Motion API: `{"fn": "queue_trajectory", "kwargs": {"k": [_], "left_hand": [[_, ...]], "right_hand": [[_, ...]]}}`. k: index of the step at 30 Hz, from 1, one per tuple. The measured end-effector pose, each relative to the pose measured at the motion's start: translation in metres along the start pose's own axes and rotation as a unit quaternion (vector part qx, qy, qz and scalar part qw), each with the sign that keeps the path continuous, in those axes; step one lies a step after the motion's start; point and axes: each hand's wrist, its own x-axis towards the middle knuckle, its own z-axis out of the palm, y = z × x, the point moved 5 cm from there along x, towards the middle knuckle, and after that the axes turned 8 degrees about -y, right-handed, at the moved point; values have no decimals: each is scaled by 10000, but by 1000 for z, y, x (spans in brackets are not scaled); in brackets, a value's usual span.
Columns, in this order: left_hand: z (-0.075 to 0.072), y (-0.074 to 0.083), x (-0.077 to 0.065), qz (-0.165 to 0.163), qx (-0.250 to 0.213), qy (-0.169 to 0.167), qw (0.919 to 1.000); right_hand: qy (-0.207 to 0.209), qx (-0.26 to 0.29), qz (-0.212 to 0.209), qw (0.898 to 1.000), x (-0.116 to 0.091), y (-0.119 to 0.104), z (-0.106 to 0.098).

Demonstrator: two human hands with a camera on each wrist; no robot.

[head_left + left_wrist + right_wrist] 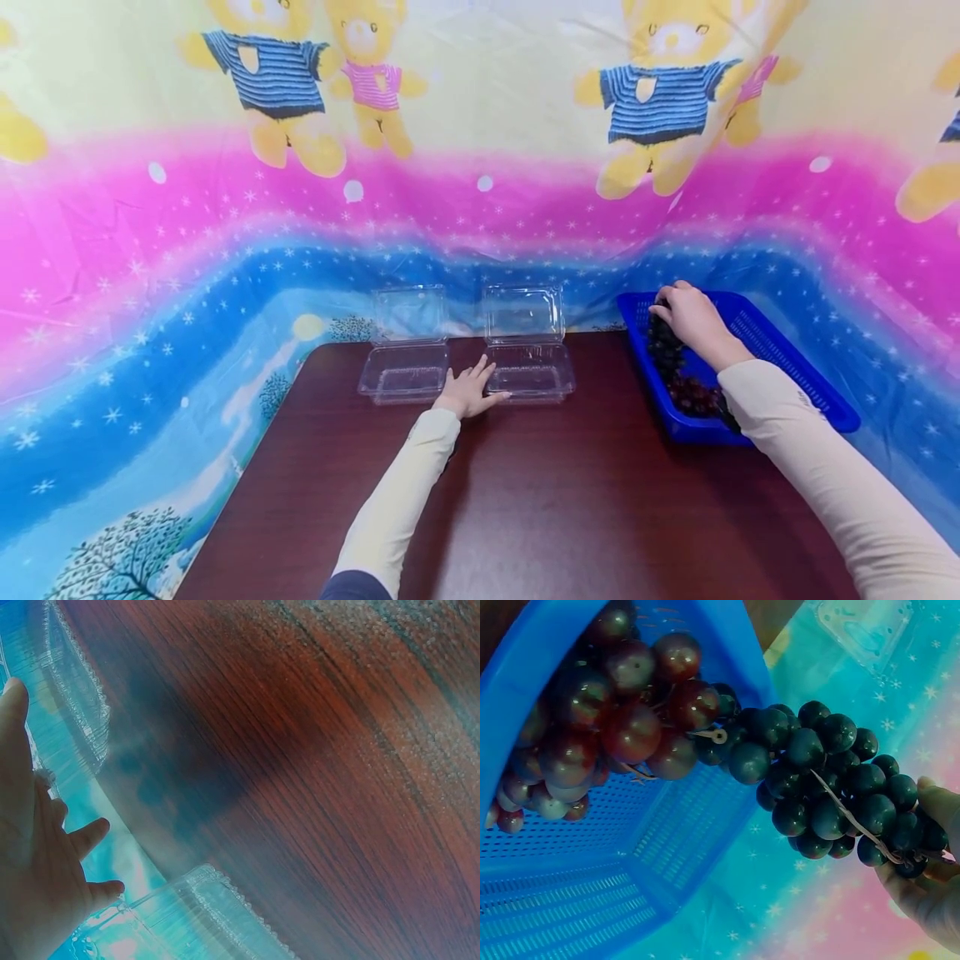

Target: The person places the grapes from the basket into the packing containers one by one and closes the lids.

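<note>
My right hand point(692, 317) pinches the stem end of a bunch of dark, nearly black grapes point(840, 784) over the back left part of a blue plastic basket point(787, 367). Against the dark bunch lies a bunch of red grapes point(622, 720), inside the basket. My left hand point(467, 393) spreads its fingers between two clear plastic boxes, with the fingertips at the near left corner of the right box point(532, 371). Whether it touches that box I cannot tell. The left box point(405, 371) stands just beside this hand. Both boxes have their lids raised.
A dark red-brown wooden table point(555, 492) carries the boxes and the basket, which sits at its right edge. Behind and beside the table hangs a colourful cloth point(480, 208) printed with bears and snowflakes, close to the raised lids.
</note>
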Motion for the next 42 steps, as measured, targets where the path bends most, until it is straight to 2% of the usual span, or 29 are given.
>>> {"fn": "queue_trajectory", "kwargs": {"k": [7,21,29,42], "left_hand": [[1,1,-2,13,-17,22,10000],[4,1,-3,-13,-21,-46,10000],[2,2,-5,-58,-15,-109,9999],[-2,3,-5,-41,-133,-1,9999]], "right_hand": [[199,-41,-82,9998,0,-4,0],[243,24,-68,9997,1,-11,-6],[304,70,-55,9995,3,-18,-15],[502,35,-192,9986,8,-30,-29]]}}
